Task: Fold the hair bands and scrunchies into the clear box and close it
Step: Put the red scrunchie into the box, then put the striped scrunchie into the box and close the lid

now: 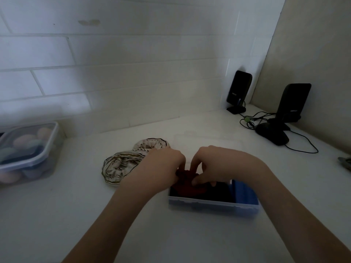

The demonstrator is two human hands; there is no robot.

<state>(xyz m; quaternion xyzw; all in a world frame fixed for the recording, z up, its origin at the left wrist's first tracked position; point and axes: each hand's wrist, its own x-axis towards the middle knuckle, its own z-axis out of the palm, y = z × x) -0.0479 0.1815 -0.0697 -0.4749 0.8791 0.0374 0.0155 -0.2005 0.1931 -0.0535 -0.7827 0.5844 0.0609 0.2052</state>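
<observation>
Two hands work over the clear box (212,204), which sits on the white tabletop (76,215) toward its near right part, its long front wall facing us. We judge the packing step to be in hand: a dark red scrunchie (190,186) lies at the left end of the box, and both hands are on it. The left hand (161,168) has its fingers curled down onto the scrunchie's left side, and the right hand (214,164) pinches it from above with thumb and fingertips. Beside the red one, the box holds something dark, and a blue piece stands at its right end.

Just beside the left hand, toward the wall, a cream striped hair band (129,160) lies loosely heaped on the tabletop, not yet folded. The next move, we think, calls for tucking the red scrunchie flat, then gathering the striped band into a compact fold small enough for the room left, and finally finding the lid.

That lid is hard to make out: a faint clear outline behind the hands may be it, but we cannot tell. The hands cover the box's far rim, and dim light blurs what the dark contents are. A lidded container (28,150) at the left edge is cut off by the frame.
</observation>
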